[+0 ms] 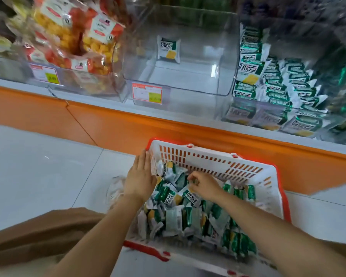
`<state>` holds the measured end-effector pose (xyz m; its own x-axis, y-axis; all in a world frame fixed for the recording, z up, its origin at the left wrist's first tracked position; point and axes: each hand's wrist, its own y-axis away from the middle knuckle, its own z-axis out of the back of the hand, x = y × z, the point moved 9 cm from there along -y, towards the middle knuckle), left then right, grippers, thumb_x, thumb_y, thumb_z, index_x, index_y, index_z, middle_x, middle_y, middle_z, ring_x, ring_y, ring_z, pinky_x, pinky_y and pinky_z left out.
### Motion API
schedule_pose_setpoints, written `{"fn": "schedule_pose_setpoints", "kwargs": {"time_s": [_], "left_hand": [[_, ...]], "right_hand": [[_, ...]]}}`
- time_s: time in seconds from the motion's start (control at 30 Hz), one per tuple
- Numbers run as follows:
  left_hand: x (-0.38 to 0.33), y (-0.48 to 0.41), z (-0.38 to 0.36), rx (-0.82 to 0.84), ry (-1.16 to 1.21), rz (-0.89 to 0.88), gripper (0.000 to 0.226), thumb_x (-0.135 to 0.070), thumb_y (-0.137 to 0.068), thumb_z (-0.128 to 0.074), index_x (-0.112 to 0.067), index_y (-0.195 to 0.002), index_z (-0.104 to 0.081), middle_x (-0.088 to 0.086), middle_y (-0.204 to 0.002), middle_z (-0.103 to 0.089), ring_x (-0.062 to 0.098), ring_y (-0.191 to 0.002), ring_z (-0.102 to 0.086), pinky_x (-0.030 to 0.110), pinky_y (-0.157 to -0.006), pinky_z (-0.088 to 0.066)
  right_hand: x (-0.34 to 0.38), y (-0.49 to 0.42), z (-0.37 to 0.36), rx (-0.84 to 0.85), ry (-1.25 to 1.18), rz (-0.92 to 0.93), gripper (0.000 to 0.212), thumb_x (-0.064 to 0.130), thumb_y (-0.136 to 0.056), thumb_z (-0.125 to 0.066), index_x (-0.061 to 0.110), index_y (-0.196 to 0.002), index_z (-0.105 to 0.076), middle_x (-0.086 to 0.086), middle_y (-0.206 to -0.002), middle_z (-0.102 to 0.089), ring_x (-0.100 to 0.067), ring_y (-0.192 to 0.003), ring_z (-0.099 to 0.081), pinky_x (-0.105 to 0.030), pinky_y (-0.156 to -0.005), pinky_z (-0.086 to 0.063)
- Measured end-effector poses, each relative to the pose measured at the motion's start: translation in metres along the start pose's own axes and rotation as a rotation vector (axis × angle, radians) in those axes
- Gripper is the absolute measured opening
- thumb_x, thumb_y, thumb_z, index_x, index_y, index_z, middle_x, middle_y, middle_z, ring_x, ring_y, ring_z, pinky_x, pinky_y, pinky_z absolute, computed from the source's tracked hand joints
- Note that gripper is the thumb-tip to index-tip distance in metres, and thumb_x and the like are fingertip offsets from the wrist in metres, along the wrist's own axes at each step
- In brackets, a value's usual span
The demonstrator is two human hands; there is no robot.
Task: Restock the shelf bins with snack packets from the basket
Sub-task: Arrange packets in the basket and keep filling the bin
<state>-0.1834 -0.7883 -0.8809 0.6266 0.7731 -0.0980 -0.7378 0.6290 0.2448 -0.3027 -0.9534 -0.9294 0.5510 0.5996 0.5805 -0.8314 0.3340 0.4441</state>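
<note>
Head view: a white basket [208,158] with a red rim stands on the floor [38,166], close against the orange base of the shelf [128,126]. It is heaped with green, white and yellow snack packets [188,214].

The left hand [141,176] lies at the basket's left edge. Its fingers are straight and together, and its palm is laid against the packets there. The right hand [205,183] is down in the middle of the heap, with its fingers curled and pinching a packet near the top.

Three clear bins stand on the shelf above:
- The middle bin [208,76] holds a single packet [168,49] of the same kind, leaning at its back. A red-framed price label [147,93] is on its front.
- The right bin [226,112] is stacked high with matching packets.
- The left bin [116,92] holds bags of orange and yellow snacks [78,37].

A pale shoe [115,188] shows on the floor just left of the basket.
</note>
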Motion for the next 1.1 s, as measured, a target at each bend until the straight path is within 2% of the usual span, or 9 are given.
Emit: {"fn": "schedule_pose_setpoints", "kwargs": {"time_s": [0.2, 0.37, 0.5, 0.7, 0.8, 0.9, 0.97, 1.03, 1.1], "left_hand": [[0.004, 0.0, -0.003, -0.105, 0.098, -0.039, 0.077, -0.028, -0.101, -0.037, -0.009, -0.154, 0.014, 0.005, -0.163, 0.019, 0.021, -0.152, 0.003, 0.034, -0.121, -0.024], [0.003, -0.001, -0.002, -0.13, 0.103, -0.043, 0.077, -0.029, -0.101, -0.038, -0.008, -0.154, 0.014, 0.007, -0.163, 0.02, 0.021, -0.152, 0.006, 0.033, -0.121, -0.022], [0.003, -0.001, -0.003, -0.107, 0.066, -0.031, 0.08, -0.03, -0.101, -0.04, -0.008, -0.154, 0.016, 0.007, -0.162, 0.021, 0.022, -0.152, 0.007, 0.035, -0.121, -0.022], [-0.003, -0.001, 0.003, -0.04, 0.003, 0.025, 0.081, -0.035, -0.101, -0.042, -0.007, -0.155, 0.012, 0.011, -0.163, 0.015, 0.026, -0.152, 0.001, 0.038, -0.122, -0.017], [-0.014, 0.0, 0.022, -0.067, 0.055, -0.009, 0.067, -0.028, -0.098, -0.046, -0.009, -0.155, -0.016, 0.013, -0.163, -0.012, 0.03, -0.148, -0.02, 0.041, -0.119, -0.025], [-0.036, 0.006, 0.055, -0.194, 0.177, -0.135, 0.051, -0.012, -0.09, -0.055, -0.009, -0.141, -0.049, 0.015, -0.148, -0.044, 0.037, -0.123, -0.053, 0.045, -0.097, -0.046], [-0.053, 0.011, 0.08, -0.283, 0.233, -0.2, 0.043, -0.008, -0.089, -0.056, -0.008, -0.132, -0.057, 0.013, -0.138, -0.054, 0.036, -0.11, -0.059, 0.044, -0.086, -0.05], [-0.07, 0.016, 0.109, -0.38, 0.262, -0.259, 0.038, -0.007, -0.089, -0.053, -0.009, -0.126, -0.06, 0.011, -0.129, -0.059, 0.036, -0.101, -0.061, 0.042, -0.078, -0.051], [-0.092, 0.023, 0.14, -0.474, 0.253, -0.341, 0.04, -0.012, -0.086, -0.046, -0.009, -0.123, -0.062, 0.011, -0.122, -0.062, 0.036, -0.099, -0.061, 0.041, -0.079, -0.052]], "right_hand": [[-0.021, -0.014, -0.049, 0.388, 0.396, 0.057, 0.057, 0.006, -0.094, -0.048, 0.013, -0.148, -0.031, -0.01, -0.121, -0.048, -0.028, -0.106, -0.051, -0.035, -0.082, -0.043], [-0.024, -0.023, -0.039, 0.377, 0.612, 0.099, 0.066, 0.024, -0.088, -0.062, 0.021, -0.148, -0.035, -0.014, -0.143, -0.033, -0.033, -0.134, -0.028, -0.034, -0.102, -0.032], [-0.021, -0.021, -0.019, 0.305, 0.618, 0.093, 0.063, 0.039, -0.081, -0.071, 0.023, -0.138, -0.049, -0.008, -0.132, -0.044, -0.029, -0.124, -0.032, -0.037, -0.097, -0.033], [-0.014, 0.002, 0.02, 0.136, 0.299, 0.088, 0.036, 0.033, -0.083, -0.076, 0.022, -0.106, -0.051, 0.0, -0.102, -0.058, -0.022, -0.093, -0.055, -0.037, -0.079, -0.048], [0.0, 0.021, 0.053, -0.002, 0.101, 0.136, 0.046, 0.037, -0.081, -0.077, 0.027, -0.116, -0.049, 0.006, -0.108, -0.059, -0.016, -0.091, -0.057, -0.032, -0.074, -0.047], [0.022, 0.043, 0.093, -0.145, -0.102, 0.217, 0.042, 0.039, -0.08, -0.077, 0.037, -0.114, -0.052, 0.006, -0.126, -0.059, -0.018, -0.106, -0.059, -0.037, -0.085, -0.051], [0.038, 0.06, 0.12, -0.207, -0.216, 0.262, 0.035, 0.042, -0.079, -0.076, 0.044, -0.105, -0.054, 0.008, -0.128, -0.059, -0.019, -0.111, -0.059, -0.043, -0.087, -0.052], [0.054, 0.078, 0.151, -0.286, -0.293, 0.317, 0.033, 0.051, -0.077, -0.075, 0.046, -0.101, -0.053, 0.009, -0.114, -0.064, -0.018, -0.102, -0.062, -0.043, -0.081, -0.053], [0.068, 0.1, 0.186, -0.396, -0.347, 0.378, 0.033, 0.045, -0.079, -0.076, 0.037, -0.103, -0.054, 0.015, -0.089, -0.062, -0.009, -0.082, -0.06, -0.032, -0.07, -0.049]]}}
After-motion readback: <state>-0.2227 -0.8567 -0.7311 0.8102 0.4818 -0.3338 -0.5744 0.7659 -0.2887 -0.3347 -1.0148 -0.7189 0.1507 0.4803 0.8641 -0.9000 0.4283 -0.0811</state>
